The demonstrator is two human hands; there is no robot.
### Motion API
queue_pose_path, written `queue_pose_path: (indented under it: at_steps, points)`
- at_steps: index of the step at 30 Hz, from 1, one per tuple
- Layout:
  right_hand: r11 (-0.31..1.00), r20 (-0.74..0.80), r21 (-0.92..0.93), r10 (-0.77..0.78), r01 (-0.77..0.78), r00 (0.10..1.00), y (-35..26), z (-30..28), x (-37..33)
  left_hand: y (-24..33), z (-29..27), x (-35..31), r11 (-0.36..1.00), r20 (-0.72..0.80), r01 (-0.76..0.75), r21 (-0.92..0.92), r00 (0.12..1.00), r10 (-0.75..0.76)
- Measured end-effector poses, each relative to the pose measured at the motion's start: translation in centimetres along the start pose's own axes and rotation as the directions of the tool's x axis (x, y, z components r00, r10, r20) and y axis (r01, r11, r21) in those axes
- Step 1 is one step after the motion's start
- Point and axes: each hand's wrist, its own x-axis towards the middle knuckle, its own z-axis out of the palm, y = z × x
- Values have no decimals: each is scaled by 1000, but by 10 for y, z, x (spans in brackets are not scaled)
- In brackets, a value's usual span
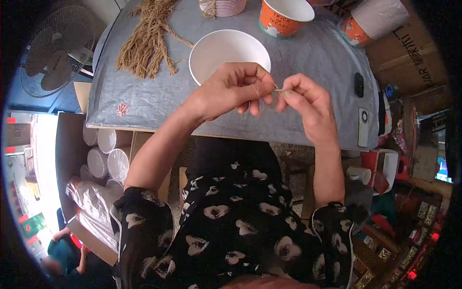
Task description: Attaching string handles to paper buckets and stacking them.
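Note:
Over the near part of the grey-covered table [159, 103], both my hands are raised close together. A thin tan strand of twine [279, 90] runs between their fingertips. My left hand [236, 91] is closed, pinching the strand between thumb and forefinger. On the other side, my right hand [310, 106] pinches it too, its remaining fingers curled. Just behind my left hand stands a white-lined paper tub [226, 42], its near rim partly hidden by that hand. A loose bundle of tan twine [149, 41] lies at the far left, one strand trailing toward the tub.
An orange-and-teal tub [284, 21] and a stack of tubs [230, 7] stand at the back; another stack [378, 21] leans right by a cardboard box [409, 62]. A phone [363, 126] lies at the right edge. Left sits a fan [57, 53]; a person [65, 255] is lower left.

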Motion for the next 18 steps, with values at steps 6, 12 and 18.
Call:
queue_pose_path:
  at_steps: [6,12,18]
  points:
    - [998,-78,-17,53,-54,996,-12,-1,-3,-11,-3,0,1000,17,-12,-28,1000,13]
    - [989,-114,-144,-45,28,992,-10,-1,-2,-11,-4,1,1000,27,-22,-17,999,22]
    - [968,-151,-242,-111,72,982,-9,8,0,-13,-5,-2,1000,9,-14,24,1000,14]
